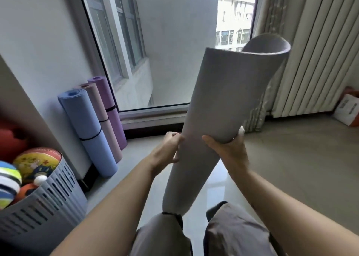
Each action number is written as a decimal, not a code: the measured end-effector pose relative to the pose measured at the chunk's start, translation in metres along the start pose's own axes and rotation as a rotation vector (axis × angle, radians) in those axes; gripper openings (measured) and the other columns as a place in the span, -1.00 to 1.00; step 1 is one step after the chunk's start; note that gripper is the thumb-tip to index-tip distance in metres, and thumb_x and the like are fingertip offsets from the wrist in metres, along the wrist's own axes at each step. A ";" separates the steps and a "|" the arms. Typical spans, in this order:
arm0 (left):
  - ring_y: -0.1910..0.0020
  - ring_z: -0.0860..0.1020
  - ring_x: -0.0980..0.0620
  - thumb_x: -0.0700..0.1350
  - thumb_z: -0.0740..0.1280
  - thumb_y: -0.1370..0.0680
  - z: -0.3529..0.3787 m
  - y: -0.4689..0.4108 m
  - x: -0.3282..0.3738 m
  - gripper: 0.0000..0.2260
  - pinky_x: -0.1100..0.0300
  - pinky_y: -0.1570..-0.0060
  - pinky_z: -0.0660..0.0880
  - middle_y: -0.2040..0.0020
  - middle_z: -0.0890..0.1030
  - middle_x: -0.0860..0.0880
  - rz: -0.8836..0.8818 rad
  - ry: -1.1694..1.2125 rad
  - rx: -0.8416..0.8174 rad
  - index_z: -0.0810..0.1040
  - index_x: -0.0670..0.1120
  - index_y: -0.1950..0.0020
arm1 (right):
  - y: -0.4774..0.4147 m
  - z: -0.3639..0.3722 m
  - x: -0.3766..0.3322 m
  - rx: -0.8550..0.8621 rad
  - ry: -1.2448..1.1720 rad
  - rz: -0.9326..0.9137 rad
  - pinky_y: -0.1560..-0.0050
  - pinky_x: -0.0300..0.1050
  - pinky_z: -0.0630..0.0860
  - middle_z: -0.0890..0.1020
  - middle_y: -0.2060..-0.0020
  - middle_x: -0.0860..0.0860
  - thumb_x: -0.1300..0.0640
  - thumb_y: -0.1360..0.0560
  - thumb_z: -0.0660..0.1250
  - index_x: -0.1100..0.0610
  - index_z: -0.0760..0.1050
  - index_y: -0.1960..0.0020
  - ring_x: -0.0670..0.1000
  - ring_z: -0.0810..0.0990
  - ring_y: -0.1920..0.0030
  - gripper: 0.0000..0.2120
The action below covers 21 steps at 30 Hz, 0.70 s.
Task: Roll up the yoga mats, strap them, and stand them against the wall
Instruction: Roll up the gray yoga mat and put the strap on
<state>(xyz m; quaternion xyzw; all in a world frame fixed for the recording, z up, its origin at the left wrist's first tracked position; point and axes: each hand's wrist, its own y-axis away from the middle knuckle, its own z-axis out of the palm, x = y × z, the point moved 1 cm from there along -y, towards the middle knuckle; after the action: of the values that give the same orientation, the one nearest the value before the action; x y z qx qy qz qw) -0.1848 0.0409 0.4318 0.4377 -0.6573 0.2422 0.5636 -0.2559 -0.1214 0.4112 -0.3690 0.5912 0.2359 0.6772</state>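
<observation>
Left hand (171, 148), right hand (228, 149) gripped loosely rolled grey foam yoga mat (219, 100) | three strapped pastel mat rolls (105, 118) stood left of window (155, 52)

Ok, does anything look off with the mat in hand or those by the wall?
Yes: the grey mat, gripped by the left hand and right hand, is coned, tight at its lower end and flared open at the top, with no strap showing. The blue mat, pink mat and purple mat lean strapped against the wall.
</observation>
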 end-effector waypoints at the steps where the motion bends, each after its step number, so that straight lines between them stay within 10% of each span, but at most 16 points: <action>1: -0.15 0.50 -0.03 0.12 0.13 -0.61 -0.001 0.001 -0.008 -0.72 -0.01 -0.11 0.52 -0.16 0.46 -0.03 -0.026 0.083 0.019 0.30 0.09 -0.29 | 0.002 0.003 0.007 -0.034 0.056 0.001 0.17 -0.46 0.46 0.53 -0.10 -0.08 0.09 -0.14 0.66 -0.02 0.27 -0.29 -0.06 0.53 -0.11 -0.15; 6: -0.26 0.47 -0.20 0.44 -0.03 -0.48 0.001 0.005 -0.059 -0.40 0.02 -0.06 0.56 -0.36 0.39 -0.09 -0.203 0.206 -0.045 0.17 0.24 -0.47 | 0.017 0.008 0.055 -0.279 0.187 0.113 -0.02 -0.17 0.52 0.52 -0.18 -0.04 -0.07 -0.03 0.65 -0.08 0.18 -0.37 -0.04 0.52 -0.18 0.03; 11: -0.35 0.41 -0.22 0.51 -0.02 -0.29 0.001 0.009 -0.089 -0.16 -0.03 -0.22 0.49 -0.48 0.30 -0.12 -0.307 0.322 -0.026 0.08 0.22 -0.52 | 0.022 0.015 0.068 -0.371 0.379 0.113 -0.07 -0.33 0.31 0.28 -0.19 -0.09 0.06 -0.19 0.65 -0.01 0.13 -0.41 -0.14 0.34 -0.15 -0.03; 15: -0.41 0.35 -0.16 0.60 -0.01 -0.12 -0.018 0.004 -0.077 0.04 -0.19 -0.31 0.39 -0.46 0.34 -0.10 -0.372 0.307 0.010 0.26 0.09 -0.49 | 0.013 0.015 0.066 -0.539 0.367 0.141 -0.03 -0.43 0.40 0.35 -0.23 -0.15 -0.20 -0.05 0.61 -0.13 0.23 -0.35 -0.25 0.39 -0.21 -0.03; 21: -0.13 0.59 -0.24 0.37 0.12 -0.51 -0.045 0.006 -0.046 -0.56 -0.15 -0.09 0.56 -0.31 0.46 -0.17 -0.329 0.343 -0.048 0.40 0.23 -0.30 | -0.028 -0.009 0.027 -0.745 0.067 0.600 -0.32 0.19 0.34 0.53 -0.30 0.02 -0.65 -0.17 0.00 -0.08 0.24 -0.48 0.06 0.53 -0.24 0.03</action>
<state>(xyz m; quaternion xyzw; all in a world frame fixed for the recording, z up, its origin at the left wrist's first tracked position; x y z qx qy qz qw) -0.1667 0.0938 0.4001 0.4777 -0.4772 0.2025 0.7093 -0.2351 -0.1484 0.3905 -0.4069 0.5684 0.6048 0.3815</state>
